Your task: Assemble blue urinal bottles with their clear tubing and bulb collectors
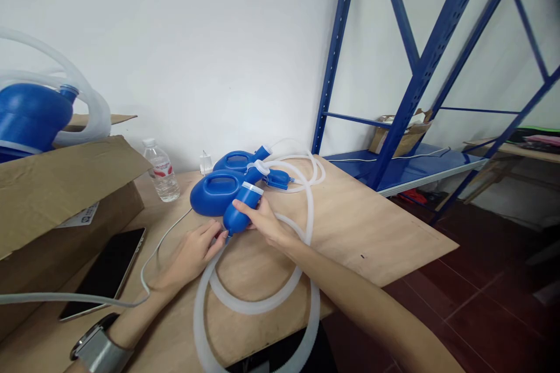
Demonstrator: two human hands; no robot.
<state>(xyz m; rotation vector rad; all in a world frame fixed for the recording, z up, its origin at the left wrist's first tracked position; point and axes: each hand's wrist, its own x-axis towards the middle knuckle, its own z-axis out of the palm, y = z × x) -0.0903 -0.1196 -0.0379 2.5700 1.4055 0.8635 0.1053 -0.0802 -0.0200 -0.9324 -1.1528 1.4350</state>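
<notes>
My right hand point(261, 222) is wrapped round a blue plastic funnel piece point(240, 213) with a white collar. My left hand point(198, 248) pinches the narrow lower end of that piece, where a translucent white hose point(258, 303) joins it. The hose loops over the wooden tabletop point(363, 227) and runs off its near edge. Just behind the funnel piece lie two blue plastic bottles with handles point(215, 192), side by side, with more white tubing point(306, 178) coiled beside them.
An open cardboard box point(52, 198) at the left holds another blue bottle point(30, 116) and hose. A water bottle point(161, 172), a dark phone point(105, 274) and a thin cable point(149, 256) lie nearby. Blue metal shelving point(406, 81) stands at the right.
</notes>
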